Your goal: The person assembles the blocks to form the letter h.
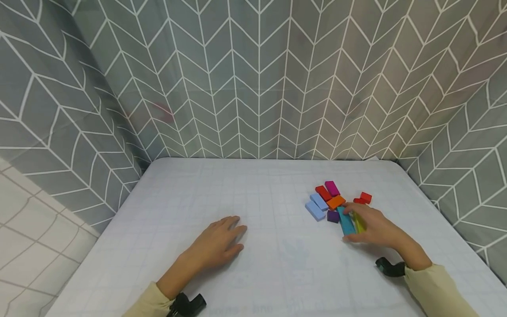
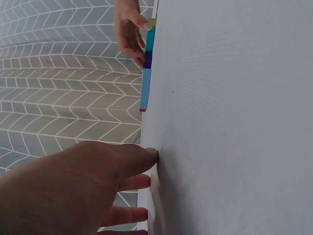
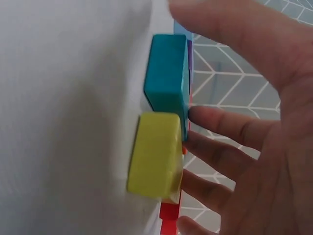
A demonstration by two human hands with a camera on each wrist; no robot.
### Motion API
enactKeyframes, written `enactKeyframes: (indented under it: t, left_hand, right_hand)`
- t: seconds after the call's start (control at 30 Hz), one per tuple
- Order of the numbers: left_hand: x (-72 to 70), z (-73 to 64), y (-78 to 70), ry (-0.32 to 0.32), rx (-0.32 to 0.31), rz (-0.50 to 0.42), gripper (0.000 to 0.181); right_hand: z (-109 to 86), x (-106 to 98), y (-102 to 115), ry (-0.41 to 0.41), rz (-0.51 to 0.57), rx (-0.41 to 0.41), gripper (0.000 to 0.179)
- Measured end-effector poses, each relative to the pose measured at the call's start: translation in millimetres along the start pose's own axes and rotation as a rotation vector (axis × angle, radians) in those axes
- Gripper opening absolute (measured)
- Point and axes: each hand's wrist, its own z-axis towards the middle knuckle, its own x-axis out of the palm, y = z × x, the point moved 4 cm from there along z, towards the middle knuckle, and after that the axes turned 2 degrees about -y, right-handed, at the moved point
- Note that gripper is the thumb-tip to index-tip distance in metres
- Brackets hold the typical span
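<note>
My right hand (image 1: 374, 224) is over a teal block (image 1: 346, 221) and a yellow-green block (image 1: 359, 223), lying side by side at the right of the table. In the right wrist view, its spread fingers (image 3: 222, 125) reach over the teal block (image 3: 166, 63) and the yellow-green block (image 3: 154, 154). The thumb appears apart from the teal block; whether the fingertips touch the blocks is unclear. Well to the left of the blocks, my left hand (image 1: 214, 244) rests on the white table with loosely spread fingers, holding nothing.
Left of the teal block lie a purple block (image 1: 333, 216), two light blue blocks (image 1: 314, 210), an orange block (image 1: 336, 201), a red block (image 1: 323, 193) and a magenta block (image 1: 332, 188). More red pieces (image 1: 366, 197) lie beyond the right hand. A patterned curtain (image 1: 257, 88) surrounds the table.
</note>
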Motion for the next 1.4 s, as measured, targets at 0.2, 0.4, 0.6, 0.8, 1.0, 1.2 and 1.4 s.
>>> enactKeyframes:
  t: [0.2, 0.4, 0.6, 0.8, 1.0, 1.2, 1.4]
  left_hand:
    - [0.5, -0.4, -0.4, 0.008, -0.006, 0.009, 0.045]
    - [1.6, -0.7, 0.0, 0.003, -0.001, 0.015, 0.045]
    - [1.8, -0.3, -0.4, 0.006, 0.005, 0.015, 0.045]
    - [1.2, -0.9, -1.2, 0.02, 0.003, 0.029, 0.046]
    - [0.9, -0.9, -1.4, 0.027, 0.004, 0.034, 0.046]
    - [0.4, -0.9, -1.2, 0.027, 0.009, 0.034, 0.046]
    - [-1.1, -1.2, -1.5, 0.032, 0.014, 0.028, 0.046]
  right_hand:
    - [-2.7, 0, -4, 0.052, 0.023, -0.002, 0.075]
    - [-3.2, -2, -8, 0.058, 0.048, -0.036, 0.07]
    - [-2.5, -2, -8, 0.033, 0.049, -0.036, 0.068]
    - [-2.2, -3, -6, 0.008, 0.049, -0.043, 0.066]
    - [-3.3, -5, -2, -0.014, 0.066, -0.049, 0.065]
    - [-4.2, -9, 4, -0.072, 0.089, -0.08, 0.066]
    - [-3.1, -9, 17, -0.105, 0.155, -0.107, 0.061]
